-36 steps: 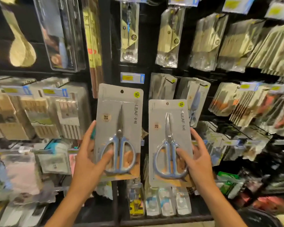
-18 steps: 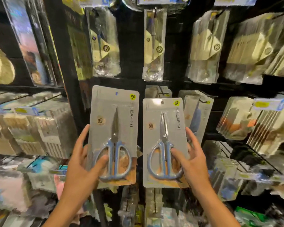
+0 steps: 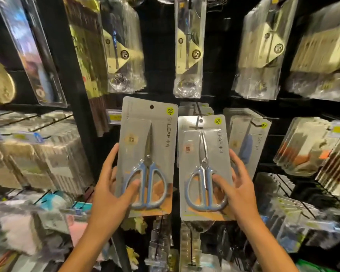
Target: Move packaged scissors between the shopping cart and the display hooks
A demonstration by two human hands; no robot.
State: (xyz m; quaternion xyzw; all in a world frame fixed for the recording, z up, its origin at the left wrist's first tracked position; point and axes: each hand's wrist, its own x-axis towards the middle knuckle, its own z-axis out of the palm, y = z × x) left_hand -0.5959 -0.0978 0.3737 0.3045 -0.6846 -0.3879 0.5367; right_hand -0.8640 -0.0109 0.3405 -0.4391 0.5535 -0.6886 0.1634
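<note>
Two packaged scissors stand upright, side by side, in front of the display wall. The left pack (image 3: pixel 147 154) is a grey card with a punched hang hole at its top, holding blue-handled scissors with blades pointing up; it sits slightly higher. The right pack (image 3: pixel 203 165) matches it, and its hang hole lies at a display hook (image 3: pixel 198 116) carrying similar grey packs behind.

Left scissors pack (image 3: pixel 145 154) sits beside and higher than right scissors pack (image 3: pixel 204 167), both before the hanging packs (image 3: pixel 245 142) on display hooks (image 3: pixel 199 112)
</note>
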